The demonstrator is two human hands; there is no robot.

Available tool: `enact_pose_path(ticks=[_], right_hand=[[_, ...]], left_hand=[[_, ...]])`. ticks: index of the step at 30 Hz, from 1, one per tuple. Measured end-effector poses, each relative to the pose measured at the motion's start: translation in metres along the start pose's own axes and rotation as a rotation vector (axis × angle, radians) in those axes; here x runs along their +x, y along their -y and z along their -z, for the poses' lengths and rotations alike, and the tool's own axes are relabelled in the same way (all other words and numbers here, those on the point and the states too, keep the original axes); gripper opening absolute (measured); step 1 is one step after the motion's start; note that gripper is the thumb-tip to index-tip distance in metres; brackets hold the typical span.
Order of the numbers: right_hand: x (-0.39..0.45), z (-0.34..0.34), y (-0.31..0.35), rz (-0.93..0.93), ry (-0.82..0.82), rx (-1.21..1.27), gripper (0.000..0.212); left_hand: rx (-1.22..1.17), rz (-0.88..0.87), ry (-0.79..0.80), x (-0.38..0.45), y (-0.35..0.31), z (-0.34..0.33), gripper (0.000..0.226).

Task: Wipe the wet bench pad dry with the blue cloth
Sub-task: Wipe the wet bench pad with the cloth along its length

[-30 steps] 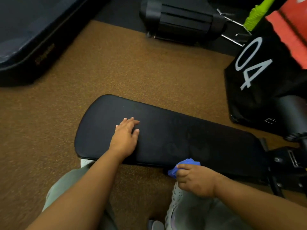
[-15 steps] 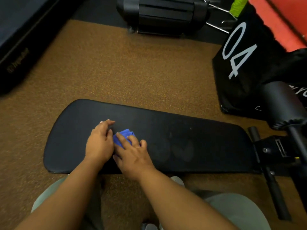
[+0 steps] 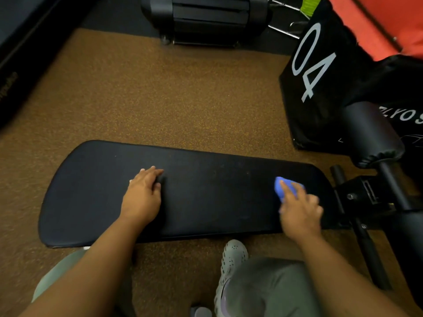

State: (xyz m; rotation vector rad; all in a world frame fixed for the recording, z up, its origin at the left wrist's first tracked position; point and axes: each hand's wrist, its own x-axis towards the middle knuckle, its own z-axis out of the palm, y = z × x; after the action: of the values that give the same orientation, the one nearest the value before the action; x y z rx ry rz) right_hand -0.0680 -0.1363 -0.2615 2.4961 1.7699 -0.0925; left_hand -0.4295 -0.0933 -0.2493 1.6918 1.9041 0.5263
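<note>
A long black bench pad (image 3: 206, 193) lies across the middle of the view, low over the brown floor. My left hand (image 3: 143, 197) rests flat on its left half, fingers together, holding nothing. My right hand (image 3: 299, 211) presses a small blue cloth (image 3: 282, 187) onto the pad's right end, near the hinge. The cloth is blurred and mostly covered by my fingers. No wet patches can be made out on the dark surface.
The bench's black frame and roller pad (image 3: 370, 136) stand at the right. A black bag marked 04 (image 3: 320, 65) sits behind them. A black machine (image 3: 206, 19) is at the top, a dark mat (image 3: 23, 42) at the far left. My knees and a grey shoe (image 3: 233, 255) are below the pad.
My right hand has swept the blue cloth from beside my left hand across to the pad's right end. My left hand has stayed on the left half.
</note>
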Motion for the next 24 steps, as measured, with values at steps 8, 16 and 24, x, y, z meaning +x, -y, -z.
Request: enact_pose_path(ticks=[8, 16, 24], right_hand=[[0.049, -0.003, -0.096, -0.606, 0.111, 0.162, 0.05], [0.048, -0.007, -0.014, -0.457, -0.203, 0.228, 0.046], [0.013, -0.009, 0.222, 0.317, -0.122, 0.318, 0.054]], left_hand=[[0.039, 0.0, 0.016, 0.003, 0.0, -0.003, 0.041], [0.038, -0.018, -0.058, 0.011, 0.013, 0.002, 0.042], [-0.074, 0.07, -0.215, 0.016, 0.034, 0.029, 0.042]])
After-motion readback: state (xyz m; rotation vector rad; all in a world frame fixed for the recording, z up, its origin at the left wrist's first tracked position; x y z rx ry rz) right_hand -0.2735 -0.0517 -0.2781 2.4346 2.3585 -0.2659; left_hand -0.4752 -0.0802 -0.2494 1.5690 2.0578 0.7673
